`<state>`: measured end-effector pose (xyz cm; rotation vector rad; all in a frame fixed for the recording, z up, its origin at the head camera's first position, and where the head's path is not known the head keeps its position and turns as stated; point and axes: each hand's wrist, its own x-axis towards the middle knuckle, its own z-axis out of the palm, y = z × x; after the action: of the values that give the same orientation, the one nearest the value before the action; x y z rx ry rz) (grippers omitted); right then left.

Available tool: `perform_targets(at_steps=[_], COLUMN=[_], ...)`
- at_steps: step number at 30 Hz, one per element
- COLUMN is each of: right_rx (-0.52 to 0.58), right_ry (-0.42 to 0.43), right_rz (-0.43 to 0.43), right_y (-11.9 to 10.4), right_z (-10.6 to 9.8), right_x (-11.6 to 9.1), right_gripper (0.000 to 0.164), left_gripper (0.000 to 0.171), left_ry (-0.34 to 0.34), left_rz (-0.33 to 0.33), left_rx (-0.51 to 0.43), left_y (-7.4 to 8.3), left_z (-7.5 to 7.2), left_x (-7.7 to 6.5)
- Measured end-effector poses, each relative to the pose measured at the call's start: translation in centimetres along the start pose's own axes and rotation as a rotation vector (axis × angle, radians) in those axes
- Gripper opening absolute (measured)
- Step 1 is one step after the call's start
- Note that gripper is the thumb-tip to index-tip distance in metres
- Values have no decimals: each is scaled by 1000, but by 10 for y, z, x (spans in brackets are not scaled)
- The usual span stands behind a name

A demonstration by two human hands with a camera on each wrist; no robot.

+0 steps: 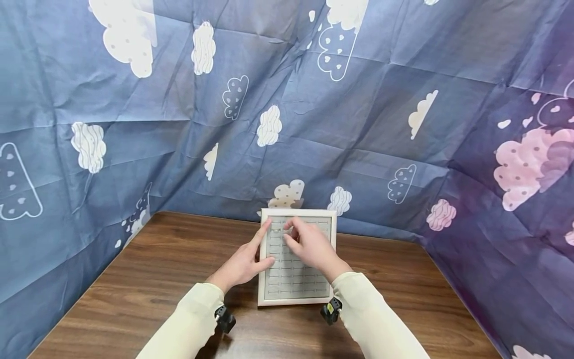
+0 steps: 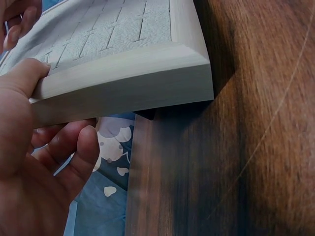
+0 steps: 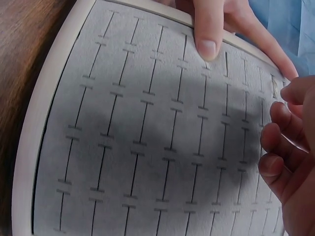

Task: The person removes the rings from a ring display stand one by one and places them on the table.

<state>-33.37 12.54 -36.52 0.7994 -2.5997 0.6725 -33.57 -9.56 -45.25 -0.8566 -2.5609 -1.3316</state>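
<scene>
A ring display tray [image 1: 298,301] with a pale wooden frame and a grey slotted pad [image 3: 88,162] lies toward the back of the table. My left hand [image 1: 242,264] grips its left side; in the left wrist view the thumb [image 2: 29,73] presses on the rim and other fingers lie beneath. A small ring-like piece [image 3: 274,86] sits in a slot near the upper left corner. Beside it, my right hand [image 1: 311,244] is held over the upper rows with bent fingers. Whether its fingertips pinch anything is too small to tell.
The brown wooden table [image 1: 148,279] extends around the tray. Behind it and at the sides hangs a blue cloth [image 1: 233,164] with cloud prints. A black wrist camera [image 1: 225,319] is on the left wrist, another camera [image 1: 331,311] on the right.
</scene>
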Motion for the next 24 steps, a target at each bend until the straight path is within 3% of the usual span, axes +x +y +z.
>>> perform_targets(at_steps=[24], right_rx=[-104], right_ry=[15], right_rz=[25], right_y=[-12], right_z=[17], right_x=[11], right_gripper=[8], left_gripper=[100], left_ry=[21], left_rz=[-2], left_rx=[30], left_y=[0], left_z=[1], left_x=[1])
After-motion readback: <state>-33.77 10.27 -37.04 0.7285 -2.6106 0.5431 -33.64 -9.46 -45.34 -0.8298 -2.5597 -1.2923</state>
